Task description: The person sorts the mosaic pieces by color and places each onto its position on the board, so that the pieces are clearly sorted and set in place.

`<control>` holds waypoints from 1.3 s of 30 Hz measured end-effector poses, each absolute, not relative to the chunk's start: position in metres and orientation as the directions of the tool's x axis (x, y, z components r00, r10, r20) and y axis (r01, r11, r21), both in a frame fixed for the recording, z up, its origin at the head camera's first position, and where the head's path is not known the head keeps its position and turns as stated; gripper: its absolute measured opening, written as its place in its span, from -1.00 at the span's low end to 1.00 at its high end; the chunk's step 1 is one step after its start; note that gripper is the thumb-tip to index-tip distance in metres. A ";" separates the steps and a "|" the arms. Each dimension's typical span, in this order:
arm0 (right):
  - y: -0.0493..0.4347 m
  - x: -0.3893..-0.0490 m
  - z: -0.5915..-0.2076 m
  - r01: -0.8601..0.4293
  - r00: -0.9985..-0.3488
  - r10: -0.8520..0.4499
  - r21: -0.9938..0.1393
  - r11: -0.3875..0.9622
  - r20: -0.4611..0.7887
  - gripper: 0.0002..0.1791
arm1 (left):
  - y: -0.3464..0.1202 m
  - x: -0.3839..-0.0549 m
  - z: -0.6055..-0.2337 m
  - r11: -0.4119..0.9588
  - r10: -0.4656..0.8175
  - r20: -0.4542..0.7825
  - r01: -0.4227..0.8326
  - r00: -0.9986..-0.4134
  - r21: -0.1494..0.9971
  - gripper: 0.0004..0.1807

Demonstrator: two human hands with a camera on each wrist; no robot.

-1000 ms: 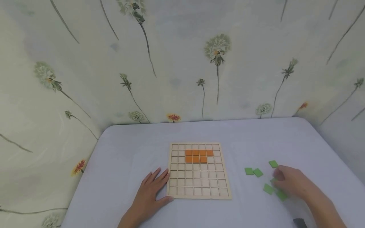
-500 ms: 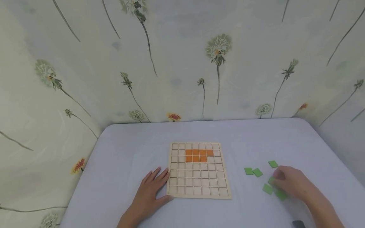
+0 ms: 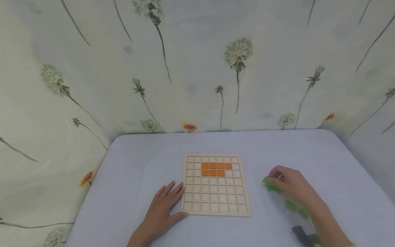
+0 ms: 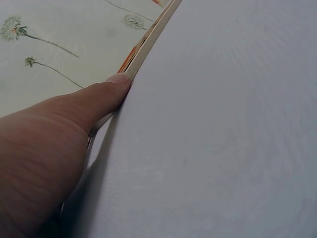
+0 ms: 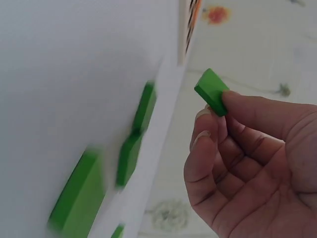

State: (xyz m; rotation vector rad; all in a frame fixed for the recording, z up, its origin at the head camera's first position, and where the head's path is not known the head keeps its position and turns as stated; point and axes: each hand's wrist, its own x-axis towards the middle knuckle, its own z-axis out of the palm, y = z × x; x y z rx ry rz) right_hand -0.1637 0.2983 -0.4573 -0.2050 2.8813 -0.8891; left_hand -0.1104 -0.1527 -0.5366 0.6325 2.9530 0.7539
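Note:
A pale wooden grid board (image 3: 206, 198) lies flat on the table, with orange square tiles (image 3: 213, 169) filling part of its two upper rows. My left hand (image 3: 163, 209) rests at the board's lower left, fingers straight and spread along the left side; the thumb touches the near corner. In the left wrist view, that thumb (image 4: 106, 94) presses against the board's edge. Right of the board, my right hand (image 3: 290, 183) pinches a green square tile (image 5: 212, 91) between thumb and fingertips, held up over other green tiles. The hand covers part of the tiles beneath it.
Loose green tiles (image 3: 290, 206) lie on the white-covered table (image 3: 148, 157) to the right, several also showing in the right wrist view (image 5: 130, 158). A dark grey object (image 3: 300, 235) appears by the right forearm. Floral cloth (image 3: 197, 68) hangs behind the table.
My right hand has moved left and slightly away from me, from the right-hand green tiles toward the board, carrying a green tile. My left hand and the board have stayed in place.

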 end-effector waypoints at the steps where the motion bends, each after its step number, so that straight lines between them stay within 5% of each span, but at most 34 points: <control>1: 0.290 -0.167 -0.457 -0.108 -0.982 -0.175 -0.572 0.813 -0.063 -0.89 | -0.153 -0.110 -0.536 0.799 0.394 0.073 0.381 -0.916 0.465 -0.02; 20: 0.136 -0.201 -0.472 -0.390 -0.874 -0.486 -0.632 0.670 0.024 -0.95 | -0.155 -0.113 -0.541 0.796 0.406 0.096 0.404 -0.909 0.452 -0.01; 31: 0.112 -0.193 -0.479 -0.377 -0.854 -0.519 -0.627 0.682 -0.050 -0.88 | -0.157 -0.112 -0.537 0.799 0.404 0.078 0.393 -0.911 0.455 -0.02; 39: 0.108 -0.191 -0.478 -0.440 -0.849 -0.528 -0.523 0.730 -0.024 -0.80 | -0.157 -0.112 -0.536 0.788 0.410 0.081 0.397 -0.909 0.471 -0.03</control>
